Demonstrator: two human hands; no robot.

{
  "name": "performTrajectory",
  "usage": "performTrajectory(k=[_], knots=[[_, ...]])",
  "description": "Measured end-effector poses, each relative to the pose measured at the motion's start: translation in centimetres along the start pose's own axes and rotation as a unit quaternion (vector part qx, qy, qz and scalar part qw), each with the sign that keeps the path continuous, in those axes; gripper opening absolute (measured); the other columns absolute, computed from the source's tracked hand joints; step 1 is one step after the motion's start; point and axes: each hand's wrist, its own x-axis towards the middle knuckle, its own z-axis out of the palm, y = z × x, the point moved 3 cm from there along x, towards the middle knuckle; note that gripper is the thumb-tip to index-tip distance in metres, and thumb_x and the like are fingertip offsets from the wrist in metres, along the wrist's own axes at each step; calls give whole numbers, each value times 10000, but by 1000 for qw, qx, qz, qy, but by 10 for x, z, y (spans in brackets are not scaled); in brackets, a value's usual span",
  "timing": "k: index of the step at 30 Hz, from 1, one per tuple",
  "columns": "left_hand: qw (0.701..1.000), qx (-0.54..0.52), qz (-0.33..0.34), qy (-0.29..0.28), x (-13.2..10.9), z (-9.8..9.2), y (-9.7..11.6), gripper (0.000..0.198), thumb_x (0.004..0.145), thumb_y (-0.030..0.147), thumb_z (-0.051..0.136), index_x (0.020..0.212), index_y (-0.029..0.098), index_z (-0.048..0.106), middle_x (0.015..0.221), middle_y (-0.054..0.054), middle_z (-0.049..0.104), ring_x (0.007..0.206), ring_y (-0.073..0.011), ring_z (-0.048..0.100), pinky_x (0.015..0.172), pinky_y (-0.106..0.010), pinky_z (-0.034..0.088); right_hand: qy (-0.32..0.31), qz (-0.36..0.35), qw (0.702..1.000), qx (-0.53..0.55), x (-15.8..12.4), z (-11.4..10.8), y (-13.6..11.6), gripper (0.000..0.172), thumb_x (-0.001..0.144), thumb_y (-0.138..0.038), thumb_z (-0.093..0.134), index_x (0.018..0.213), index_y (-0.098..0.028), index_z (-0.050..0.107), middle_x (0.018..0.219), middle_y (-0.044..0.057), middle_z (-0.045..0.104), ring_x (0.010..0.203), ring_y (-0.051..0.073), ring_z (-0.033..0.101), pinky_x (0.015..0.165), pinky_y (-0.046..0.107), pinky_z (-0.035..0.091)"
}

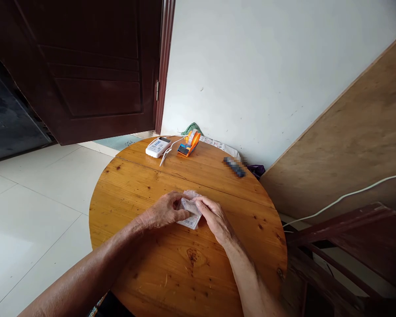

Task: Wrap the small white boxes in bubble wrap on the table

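Clear plastic packet [194,212] at desk [138,189] centre. Left hand [170,209] grips it from 9 o'clock, thumb on top; right hand [216,218] pinches its 2 o'clock edge. I'd press that thumb flat, go gently; probably creases easily.

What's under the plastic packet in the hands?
The wooden table shows around the packet. The spot directly beneath is covered by the packet, left hand and right hand, so I can't see what is there.

Left grip [166,210], right grip [216,216] — both pinching
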Motion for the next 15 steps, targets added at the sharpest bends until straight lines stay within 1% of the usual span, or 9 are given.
performTrajectory(k=[3, 6, 8, 12, 15], knots=[[1000, 12, -7, 5, 1, 0, 0, 455, 696, 307, 659, 1104, 106, 663, 863, -36, 643, 769, -177, 566, 676, -282, 448, 11, -18, 1000, -2, 0, 0, 0, 353, 903, -500, 529, 911, -207, 726, 906, 40, 722, 872, 224, 631, 804, 315, 460], [1000, 13, -4, 4, 2, 1, 0, 445, 692, 296, 661, 1098, 113, 667, 851, -34, 655, 759, -177, 582, 663, -273, 461, 47, -22, 998, 17, 0, -1, 0, 318, 885, -485, 561, 928, -215, 722, 832, 19, 713, 779, 201, 622, 727, 296, 466], [1000, 4, 4, 0, 2, 2, 0, 443, 697, 292, 661, 1104, 116, 670, 852, -34, 667, 750, -174, 592, 658, -268, 464, 67, -22, 997, 37, 0, -2, 0, 303, 879, -473, 572, 957, -220, 719, 824, 11, 717, 752, 193, 621, 703, 289, 470], [1000, -12, 13, 8, 4, 3, -4, 447, 710, 293, 678, 1122, 122, 669, 870, -32, 675, 748, -164, 592, 655, -256, 461, 74, -29, 995, 53, 1, -1, -1, 303, 879, -464, 575, 926, -215, 740, 899, 30, 748, 829, 208, 648, 753, 298, 489], [1000, -5, 7, 24, 5, 2, -8, 418, 708, 288, 688, 1089, 117, 682, 829, -16, 659, 712, -144, 565, 629, -239, 441, 91, -42, 994, 45, 1, 1, 0, 304, 873, -460, 584, 913, -204, 742, 895, 43, 755, 828, 211, 657, 750, 297, 495]])
